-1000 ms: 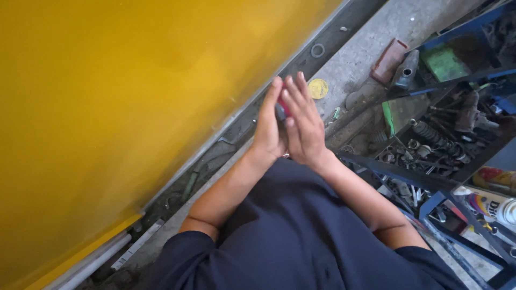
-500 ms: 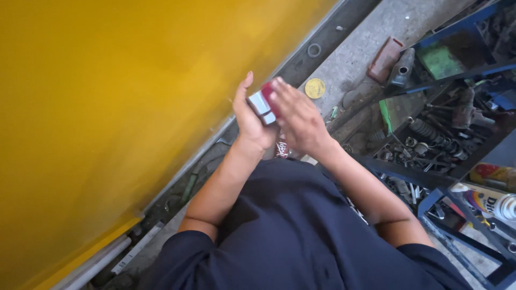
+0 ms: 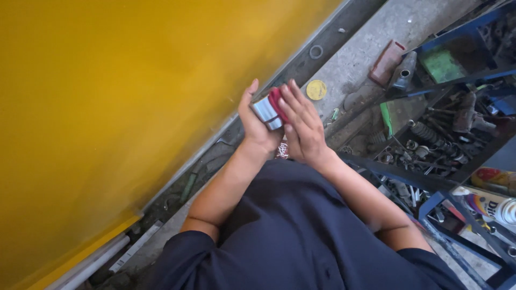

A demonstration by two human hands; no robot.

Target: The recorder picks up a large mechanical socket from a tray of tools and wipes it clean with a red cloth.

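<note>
Fingers (image 3: 293, 104) of our right hand (image 3: 301, 126) lie across a red-and-silver packet (image 3: 269, 110). Our left hand (image 3: 255, 123) cups it from beneath, fingers half curled. Yellow panel (image 3: 134, 96) alongside.

hands: 2 (L (image 3: 257, 124), R (image 3: 302, 126)) | red-silver pack (image 3: 270, 109): 1 | yellow disc (image 3: 316, 89): 1 | metal ring (image 3: 316, 52): 1 | spray cans (image 3: 492, 180): 2

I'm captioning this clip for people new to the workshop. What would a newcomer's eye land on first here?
First the big glossy yellow panel, filling the left of the view. Then, at centre, the left hand cradling a small silvery block with a red part, the right hand laid over it. To the right, a blue metal rack is crammed with greasy metal parts.
</note>
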